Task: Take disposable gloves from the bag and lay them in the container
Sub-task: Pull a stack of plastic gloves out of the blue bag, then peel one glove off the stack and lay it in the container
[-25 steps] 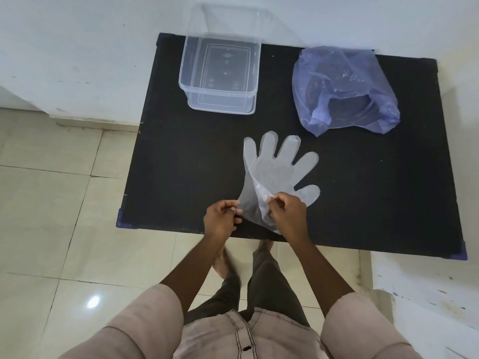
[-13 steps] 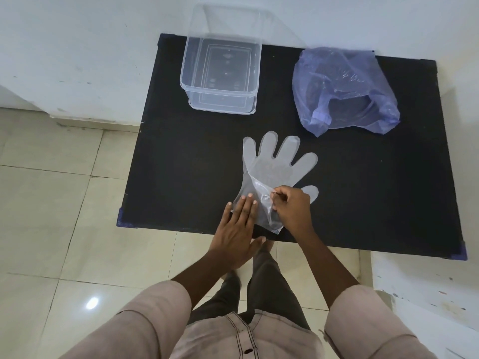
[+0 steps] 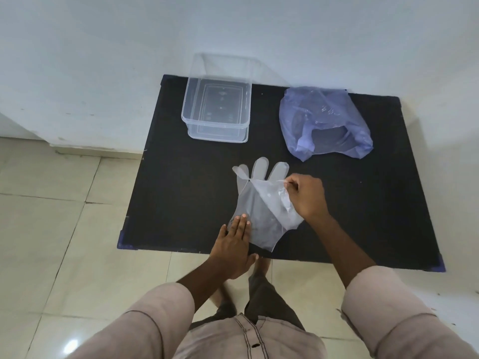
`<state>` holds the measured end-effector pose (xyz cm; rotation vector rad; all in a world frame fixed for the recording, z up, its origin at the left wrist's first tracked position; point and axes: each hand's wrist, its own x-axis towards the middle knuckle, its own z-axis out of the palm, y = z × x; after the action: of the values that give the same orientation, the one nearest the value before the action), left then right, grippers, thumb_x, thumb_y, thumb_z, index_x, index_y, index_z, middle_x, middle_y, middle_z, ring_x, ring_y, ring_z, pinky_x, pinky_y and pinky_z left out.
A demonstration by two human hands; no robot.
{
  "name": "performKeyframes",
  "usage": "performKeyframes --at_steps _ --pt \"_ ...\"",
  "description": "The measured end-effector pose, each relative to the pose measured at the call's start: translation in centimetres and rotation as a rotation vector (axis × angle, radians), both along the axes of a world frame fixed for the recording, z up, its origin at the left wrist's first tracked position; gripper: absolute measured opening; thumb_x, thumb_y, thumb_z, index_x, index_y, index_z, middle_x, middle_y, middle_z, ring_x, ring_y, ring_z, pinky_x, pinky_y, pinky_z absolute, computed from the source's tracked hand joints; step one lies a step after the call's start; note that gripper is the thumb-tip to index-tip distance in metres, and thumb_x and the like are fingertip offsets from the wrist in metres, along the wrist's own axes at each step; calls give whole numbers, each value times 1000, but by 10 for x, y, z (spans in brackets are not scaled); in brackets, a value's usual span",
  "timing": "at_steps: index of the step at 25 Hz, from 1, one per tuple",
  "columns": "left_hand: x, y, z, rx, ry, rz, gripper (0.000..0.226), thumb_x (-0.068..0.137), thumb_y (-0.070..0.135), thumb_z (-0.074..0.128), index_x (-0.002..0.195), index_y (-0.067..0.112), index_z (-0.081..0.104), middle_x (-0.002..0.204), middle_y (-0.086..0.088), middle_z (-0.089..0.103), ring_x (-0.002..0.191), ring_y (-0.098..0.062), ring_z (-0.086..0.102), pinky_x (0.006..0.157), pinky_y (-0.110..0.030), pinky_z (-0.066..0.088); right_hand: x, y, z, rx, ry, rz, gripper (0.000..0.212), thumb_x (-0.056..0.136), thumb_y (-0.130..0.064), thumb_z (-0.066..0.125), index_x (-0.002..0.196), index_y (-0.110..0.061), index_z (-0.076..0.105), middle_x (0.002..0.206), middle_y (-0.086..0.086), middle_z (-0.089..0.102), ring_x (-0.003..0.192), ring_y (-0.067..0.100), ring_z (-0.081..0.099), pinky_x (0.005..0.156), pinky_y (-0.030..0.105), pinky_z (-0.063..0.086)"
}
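A clear disposable glove [image 3: 255, 208] lies on the black table [image 3: 181, 193] near its front edge, fingers pointing away from me. My left hand [image 3: 234, 246] lies flat with fingers together, pressing the glove's cuff corner down. My right hand [image 3: 307, 196] pinches a thin plastic layer and holds it lifted and folded back over the glove's right side, hiding the thumb and one finger. The empty clear container [image 3: 217, 117] stands at the back left. The blue plastic bag [image 3: 324, 123] lies at the back right with its mouth toward me.
The table stands against a white wall [image 3: 233, 27], with beige tiled floor [image 3: 51, 216] on its left and in front. My legs and feet [image 3: 256, 288] are just below the table's front edge.
My left hand went from pinching the cuff to lying flat on it. My right hand pulled the top plastic layer up and away toward the fingers. The camera view tilted up.
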<state>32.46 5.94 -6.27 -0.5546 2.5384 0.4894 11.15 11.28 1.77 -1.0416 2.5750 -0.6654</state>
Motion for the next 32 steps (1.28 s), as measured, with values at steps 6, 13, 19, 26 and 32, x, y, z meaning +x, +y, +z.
performKeyframes --at_steps 6,13,19,26,32 --pt "-10 -13 22 55 -63 -47 81 96 58 29 152 10 -5 164 -11 -6 150 -30 -4 121 -51 8 -51 -13 60 16 199 29 22 96 -14 52 90 -2 69 82 18 71 69 24 62 67 31 46" --pt "-17 -21 33 67 -93 -78 75 97 54 29 153 9 6 164 -12 5 150 -30 6 119 -56 12 -88 -21 118 27 346 163 20 94 -12 49 87 -7 68 78 14 70 66 25 59 68 40 53" --pt "-45 -48 80 213 -79 -49 57 92 47 50 138 15 42 146 -9 44 133 -29 42 114 -54 29 -91 -23 157 79 454 406 20 94 -14 51 87 -9 69 80 12 70 71 31 63 67 42 53" --pt "-106 -80 216 -121 1007 185 68 69 48 74 129 23 53 138 -5 54 129 -26 46 104 -44 36 -64 -19 203 128 511 491 17 86 -22 51 76 -18 64 68 2 62 63 24 56 53 27 39" --pt "-127 -74 249 377 863 317 29 74 39 80 95 19 77 108 -4 73 104 -22 64 100 -40 47 -32 -2 238 53 356 541 18 83 -28 48 78 -26 66 70 -2 68 63 16 60 56 31 44"
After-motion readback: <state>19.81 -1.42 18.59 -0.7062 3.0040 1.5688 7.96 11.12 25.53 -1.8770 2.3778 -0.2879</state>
